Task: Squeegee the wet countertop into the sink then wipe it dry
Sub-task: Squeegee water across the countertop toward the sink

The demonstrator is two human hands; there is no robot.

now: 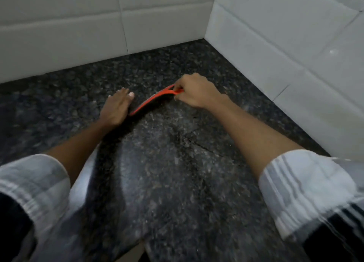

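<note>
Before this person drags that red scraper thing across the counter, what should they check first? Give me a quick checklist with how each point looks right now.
1. Grip on the handle: ok. The right hand is closed on the handle of the red squeegee.
2. Blade down on the countertop: ok, it looks to lie along the dark stone.
3. Left hand clear of the stroke: not ok. It rests flat beside the blade's far end.
4. Sink location: cannot tell, no sink is in view.
5. Water left to push: cannot tell, the picture is blurred.
6. Room near the tiled wall: ok, the squeegee sits away from it.
</note>
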